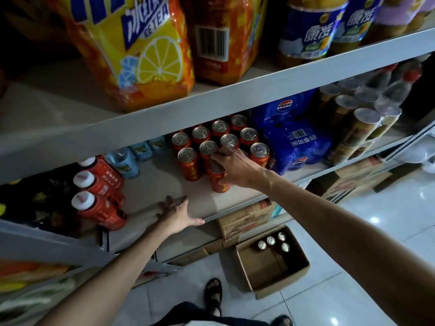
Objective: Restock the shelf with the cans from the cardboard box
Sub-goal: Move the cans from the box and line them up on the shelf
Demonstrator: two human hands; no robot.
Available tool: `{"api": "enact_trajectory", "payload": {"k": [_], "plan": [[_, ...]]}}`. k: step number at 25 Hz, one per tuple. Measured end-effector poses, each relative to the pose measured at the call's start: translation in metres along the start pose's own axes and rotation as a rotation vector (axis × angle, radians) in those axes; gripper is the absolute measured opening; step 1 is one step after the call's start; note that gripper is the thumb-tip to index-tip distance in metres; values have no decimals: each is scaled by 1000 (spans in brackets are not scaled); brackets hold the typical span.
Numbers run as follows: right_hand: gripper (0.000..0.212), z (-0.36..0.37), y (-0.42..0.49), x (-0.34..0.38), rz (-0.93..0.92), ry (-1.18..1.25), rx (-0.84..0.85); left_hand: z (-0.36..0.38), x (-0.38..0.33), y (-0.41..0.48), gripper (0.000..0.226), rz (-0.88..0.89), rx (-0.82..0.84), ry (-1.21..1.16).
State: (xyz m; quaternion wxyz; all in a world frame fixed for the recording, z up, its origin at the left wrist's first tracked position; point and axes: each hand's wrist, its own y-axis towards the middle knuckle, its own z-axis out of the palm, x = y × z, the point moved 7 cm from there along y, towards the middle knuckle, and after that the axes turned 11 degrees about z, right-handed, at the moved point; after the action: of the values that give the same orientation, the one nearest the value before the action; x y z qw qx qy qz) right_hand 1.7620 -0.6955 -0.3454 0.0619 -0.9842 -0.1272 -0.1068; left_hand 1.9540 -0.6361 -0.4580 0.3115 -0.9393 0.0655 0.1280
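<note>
A person's foot in a black sandal is standing on the shiny white tile floor. Just beside it, an open brown cardboard box is sitting on the floor. Four cans with silver tops are standing in the far corner of the box. A closed brown carton is lying behind the box, under the shelf.

The left hand is resting on the front edge of the pale shelf board. Its fingers are lying out flat, so its grip is apart and is holding nothing.

A little farther in, the right hand is reaching over a red can with gold writing. Its grip is clamped round the top of that can, with the fingers curling over the rim. The can is upright, low over the shelf board. It is hard to tell if its bottom is touching the board. It is just in front of a bunch of red cans with silver lids, which are standing close together in rows.

To the left, red bottles with white caps are lying on their sides. Behind them, small light blue bottles are standing. To the right, blue wrapped packs are sitting right next to the cans.

Up above, a big yellow and orange pack with a lemon picture is standing on the next shelf.
</note>
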Motion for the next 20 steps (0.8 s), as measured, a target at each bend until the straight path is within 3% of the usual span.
{"api": "enact_trajectory", "payload": {"k": [10,20], "plan": [[95,6,6,0,15,97,45,2,-5,5,114,3,22,168],[79,7,4,2,-22,37,24,2,-6,8,102,18,-3,191]]}}
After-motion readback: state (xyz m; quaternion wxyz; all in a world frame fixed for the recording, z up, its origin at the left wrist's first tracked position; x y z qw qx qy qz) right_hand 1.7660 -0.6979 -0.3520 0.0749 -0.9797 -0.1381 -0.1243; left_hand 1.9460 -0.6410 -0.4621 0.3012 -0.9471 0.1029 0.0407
